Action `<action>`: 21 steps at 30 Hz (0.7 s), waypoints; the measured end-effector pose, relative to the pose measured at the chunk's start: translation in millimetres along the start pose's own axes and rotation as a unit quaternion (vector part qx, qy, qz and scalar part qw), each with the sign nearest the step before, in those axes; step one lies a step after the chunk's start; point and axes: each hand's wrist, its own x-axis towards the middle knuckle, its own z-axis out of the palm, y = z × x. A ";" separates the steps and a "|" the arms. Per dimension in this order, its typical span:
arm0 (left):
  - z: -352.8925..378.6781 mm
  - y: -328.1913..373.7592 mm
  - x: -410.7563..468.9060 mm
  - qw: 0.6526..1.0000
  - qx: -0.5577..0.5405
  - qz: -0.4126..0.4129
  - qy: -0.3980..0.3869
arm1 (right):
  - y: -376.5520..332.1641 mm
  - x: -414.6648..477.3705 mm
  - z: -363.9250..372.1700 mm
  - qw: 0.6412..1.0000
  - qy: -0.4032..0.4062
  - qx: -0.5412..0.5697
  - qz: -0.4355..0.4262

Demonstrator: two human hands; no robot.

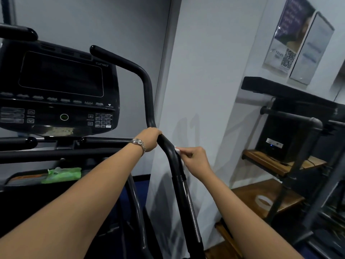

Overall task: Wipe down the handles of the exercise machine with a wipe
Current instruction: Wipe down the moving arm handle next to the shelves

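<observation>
The black curved right handle (149, 94) of the exercise machine rises from the lower middle to the console. My left hand (149, 138), with a metal watch on its wrist, grips this handle at its bend. Just below, my right hand (194, 158) pinches a small white wipe (177, 150) and presses it against the right side of the handle. Most of the wipe is hidden behind the bar and my fingers. Another black handle end (18, 32) shows at the upper left.
The dark console (59, 90) with its screen and buttons fills the left. A green wipe packet (61, 174) lies in the tray below it. A white wall stands close behind the handle. At right, a pipe-and-wood shelf (280, 163) holds a black box; posters hang above.
</observation>
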 end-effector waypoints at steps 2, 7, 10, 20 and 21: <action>-0.3 1.3 -1.7 1.000 -0.003 0.000 0.003 | 2.4 -5.8 -5.3 1.000 -0.011 0.017 0.013; -3.3 2.4 -5.4 1.000 -0.010 0.004 0.001 | 1.7 -23.9 -37.5 0.993 -0.111 0.004 0.041; -5.0 5.2 -14.7 0.998 -0.059 -0.007 -0.031 | -11.1 -31.7 -55.0 0.992 -0.050 0.103 0.053; -21.8 63.9 -94.0 0.901 -0.431 -0.031 0.047 | -36.4 -56.8 -59.9 0.864 0.060 0.476 0.152; -21.6 71.5 -101.4 0.887 -0.459 -0.034 0.030 | -37.7 -58.7 -56.5 0.861 0.057 0.481 0.153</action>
